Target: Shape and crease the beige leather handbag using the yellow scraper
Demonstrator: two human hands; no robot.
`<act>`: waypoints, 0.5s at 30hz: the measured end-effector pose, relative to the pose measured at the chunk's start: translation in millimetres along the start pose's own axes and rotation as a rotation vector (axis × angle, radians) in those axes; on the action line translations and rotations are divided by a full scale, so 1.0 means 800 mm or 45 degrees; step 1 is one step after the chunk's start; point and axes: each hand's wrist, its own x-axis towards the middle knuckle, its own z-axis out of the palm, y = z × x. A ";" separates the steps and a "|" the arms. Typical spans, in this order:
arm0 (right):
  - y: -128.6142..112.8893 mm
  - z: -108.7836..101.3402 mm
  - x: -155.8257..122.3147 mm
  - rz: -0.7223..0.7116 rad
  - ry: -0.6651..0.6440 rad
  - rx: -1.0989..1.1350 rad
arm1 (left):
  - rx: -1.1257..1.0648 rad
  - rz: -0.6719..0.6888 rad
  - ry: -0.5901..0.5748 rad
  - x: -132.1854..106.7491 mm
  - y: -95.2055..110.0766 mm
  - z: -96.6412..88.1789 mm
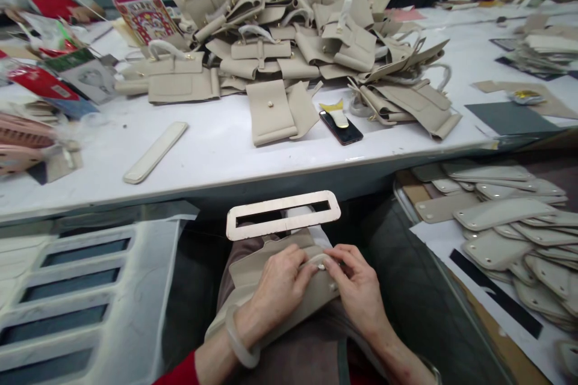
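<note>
Left hand and right hand pinching a beige leather bag piece on the lap, pale slotted rectangular template just above, white desk beyond

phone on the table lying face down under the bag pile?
No. The phone lies in the open on the white table, in front of the pile of beige bags, with a small yellow-and-white item on it.

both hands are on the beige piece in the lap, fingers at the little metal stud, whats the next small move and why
Probably press the stud home with the thumbs. The left hand and right hand already pinch the beige piece on either side of it, their fingertips meet at the stud, and the piece lies flat on the lap, so nothing needs shifting first.
</note>
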 end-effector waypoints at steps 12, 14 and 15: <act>-0.010 0.010 -0.056 0.186 -0.061 0.268 | -0.277 -0.040 0.236 -0.047 0.018 -0.046; -0.025 0.017 -0.064 0.126 -0.061 0.304 | -0.322 -0.036 0.264 -0.057 0.019 -0.054; -0.035 0.021 -0.067 0.093 -0.064 0.313 | -0.341 -0.030 0.268 -0.062 0.019 -0.059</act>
